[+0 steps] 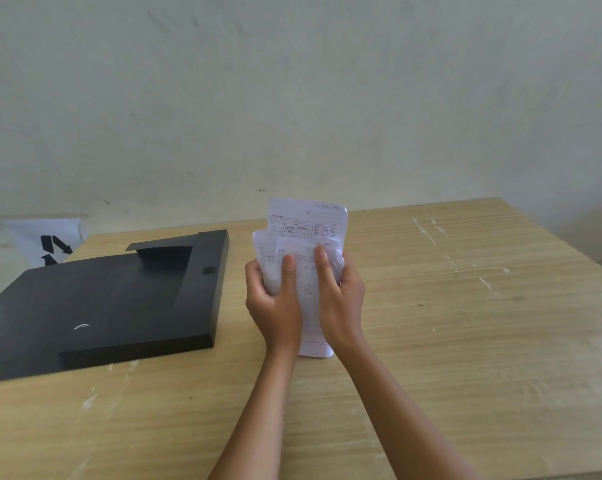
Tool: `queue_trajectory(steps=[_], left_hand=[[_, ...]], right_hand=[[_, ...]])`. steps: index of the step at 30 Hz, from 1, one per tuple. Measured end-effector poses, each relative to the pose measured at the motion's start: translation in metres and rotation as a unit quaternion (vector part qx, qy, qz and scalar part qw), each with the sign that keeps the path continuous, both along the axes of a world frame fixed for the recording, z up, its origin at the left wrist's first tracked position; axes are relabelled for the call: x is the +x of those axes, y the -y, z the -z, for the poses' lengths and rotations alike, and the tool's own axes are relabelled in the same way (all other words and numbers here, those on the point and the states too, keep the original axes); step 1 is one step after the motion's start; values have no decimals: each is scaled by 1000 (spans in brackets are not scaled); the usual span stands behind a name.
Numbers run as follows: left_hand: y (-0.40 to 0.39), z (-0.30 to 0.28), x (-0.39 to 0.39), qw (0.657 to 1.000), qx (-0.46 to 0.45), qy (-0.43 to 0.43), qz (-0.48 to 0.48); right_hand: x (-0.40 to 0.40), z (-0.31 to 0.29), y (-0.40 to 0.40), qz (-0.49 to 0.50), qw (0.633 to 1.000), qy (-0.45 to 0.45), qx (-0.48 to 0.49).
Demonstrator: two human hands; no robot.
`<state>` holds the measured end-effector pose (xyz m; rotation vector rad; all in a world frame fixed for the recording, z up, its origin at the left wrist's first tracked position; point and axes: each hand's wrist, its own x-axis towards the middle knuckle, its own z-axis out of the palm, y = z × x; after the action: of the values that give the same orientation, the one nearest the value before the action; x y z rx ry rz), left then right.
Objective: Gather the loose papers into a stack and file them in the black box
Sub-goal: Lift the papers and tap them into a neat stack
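Pale, scuffed plaster wall rises behind a light wooden tabletop (448, 306) marked with whitish scratches, and the landmark on that surface is the flat black plastic document box (112, 299), lying closed on its broad face at the left of the view. Just to the right of the box, clear of its near right corner, a person holds a bundle of white handwritten receipt papers (308, 220) upright above the table, long axis standing roughly vertical, lower edge close to or touching the wood; which of the two cannot be told. The left hand (275, 299) clasps the bundle's side facing the box, thumb across the front sheets and fingers wrapped behind, while the right hand (341, 299) clasps the far side the same way, thumb pressed on the front. Both hands are closed on the papers, not on each other. The sheets are not yet squared: one slip stands taller than the rest and the front ones sit crumpled and staggered. No loose sheets show elsewhere on the table. Since the box lies to the left of the bundle, the left hand is the nearer one to it, and the box's lid looks shut, so filing would likely need that hand freed to open it while the right keeps the stack.
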<state>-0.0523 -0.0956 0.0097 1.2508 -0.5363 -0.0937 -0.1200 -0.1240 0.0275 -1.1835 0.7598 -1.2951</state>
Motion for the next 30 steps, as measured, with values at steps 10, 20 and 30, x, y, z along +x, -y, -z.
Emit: queue_trajectory(steps=[10,20,30], left_hand=[[4,1,0,999,-3,42,-15],[4,8,1,997,-11,63,41],[-2,5,4,996,-1,67,55]], right_hand=[[-9,-11,3,-59,998,-19,-33],[-19,-38,20,-37,998,29,-38],[-28,-33,45,16,961,-170,-219]])
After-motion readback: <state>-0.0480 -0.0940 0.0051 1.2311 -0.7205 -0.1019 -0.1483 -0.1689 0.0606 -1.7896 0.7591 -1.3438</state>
